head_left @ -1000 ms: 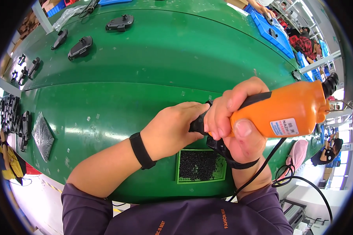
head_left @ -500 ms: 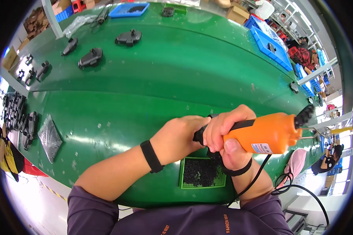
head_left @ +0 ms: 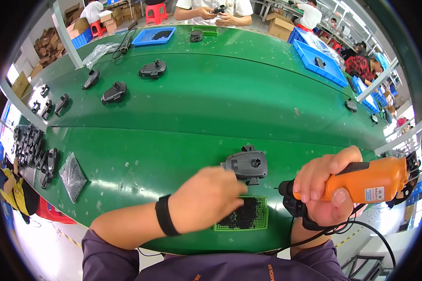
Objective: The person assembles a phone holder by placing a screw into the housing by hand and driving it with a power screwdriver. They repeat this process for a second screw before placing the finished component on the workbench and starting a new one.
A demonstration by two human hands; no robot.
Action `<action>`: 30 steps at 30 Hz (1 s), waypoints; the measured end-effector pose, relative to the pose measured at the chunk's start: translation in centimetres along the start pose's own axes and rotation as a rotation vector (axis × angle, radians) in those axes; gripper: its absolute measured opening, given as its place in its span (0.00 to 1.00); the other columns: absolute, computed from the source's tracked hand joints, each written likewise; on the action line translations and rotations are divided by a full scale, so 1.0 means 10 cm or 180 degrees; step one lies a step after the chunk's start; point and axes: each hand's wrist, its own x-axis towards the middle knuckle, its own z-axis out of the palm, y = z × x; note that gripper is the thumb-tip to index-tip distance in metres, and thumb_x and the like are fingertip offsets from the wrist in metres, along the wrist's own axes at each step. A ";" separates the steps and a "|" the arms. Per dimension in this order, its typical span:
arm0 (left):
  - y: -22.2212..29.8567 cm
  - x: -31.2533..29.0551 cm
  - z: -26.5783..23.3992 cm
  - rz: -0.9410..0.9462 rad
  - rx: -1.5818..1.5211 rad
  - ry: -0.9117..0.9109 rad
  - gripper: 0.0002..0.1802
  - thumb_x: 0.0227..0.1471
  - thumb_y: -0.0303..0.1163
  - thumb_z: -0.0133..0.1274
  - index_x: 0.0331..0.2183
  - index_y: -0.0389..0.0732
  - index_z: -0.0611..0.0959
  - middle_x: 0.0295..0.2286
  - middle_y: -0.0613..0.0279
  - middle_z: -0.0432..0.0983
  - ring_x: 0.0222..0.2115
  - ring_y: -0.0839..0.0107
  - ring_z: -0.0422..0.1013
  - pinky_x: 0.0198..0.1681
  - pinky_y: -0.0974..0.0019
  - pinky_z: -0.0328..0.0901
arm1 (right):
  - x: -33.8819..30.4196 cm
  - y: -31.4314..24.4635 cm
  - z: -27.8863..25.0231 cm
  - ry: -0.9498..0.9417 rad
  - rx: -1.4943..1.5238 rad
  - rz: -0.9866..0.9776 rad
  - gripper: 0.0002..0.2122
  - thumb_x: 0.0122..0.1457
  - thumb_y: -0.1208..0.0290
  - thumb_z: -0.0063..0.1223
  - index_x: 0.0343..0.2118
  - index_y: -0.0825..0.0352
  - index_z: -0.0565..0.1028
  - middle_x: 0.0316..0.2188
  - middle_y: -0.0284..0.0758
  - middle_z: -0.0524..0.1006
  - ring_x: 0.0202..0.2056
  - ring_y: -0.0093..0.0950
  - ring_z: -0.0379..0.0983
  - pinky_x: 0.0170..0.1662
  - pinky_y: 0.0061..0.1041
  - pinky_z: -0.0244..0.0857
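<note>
My right hand (head_left: 328,189) is closed around an orange corded electric screwdriver (head_left: 368,181), its black tip toward the left. Just left of the tip, a dark grey plastic device (head_left: 249,164) with clip-like arms and a round knob lies on the green table. My left hand (head_left: 206,202), blurred by motion, hovers at the left edge of a small green mesh tray (head_left: 241,228) and partly covers it. Small black parts (head_left: 244,213), probably screws, fill much of the tray. Whether the left fingers pinch anything cannot be made out.
Similar dark devices (head_left: 153,69) stand at the far left, with a stack of black parts (head_left: 29,146) by the left edge. A clear plastic bag (head_left: 72,178) lies nearby. Blue trays (head_left: 320,65) sit farther back. A person (head_left: 215,13) works across the table. The screwdriver's cable (head_left: 361,224) loops at right.
The screwdriver has moved right, away from the device, which now shows on the table. My left hand has let go of the screwdriver's front area and moved down-left to the tray. The view has tilted up.
</note>
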 end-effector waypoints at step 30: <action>-0.01 0.03 0.37 0.0076 -0.1147 0.0893 0.08 0.44 0.23 0.65 0.30 0.39 0.82 0.29 0.59 0.78 0.30 0.58 0.74 0.34 0.59 0.68 | -0.04 0.13 0.05 -0.0845 0.0464 0.0534 0.19 0.59 0.62 0.59 0.45 0.62 0.61 0.18 0.32 0.72 0.19 0.28 0.71 0.29 0.32 0.71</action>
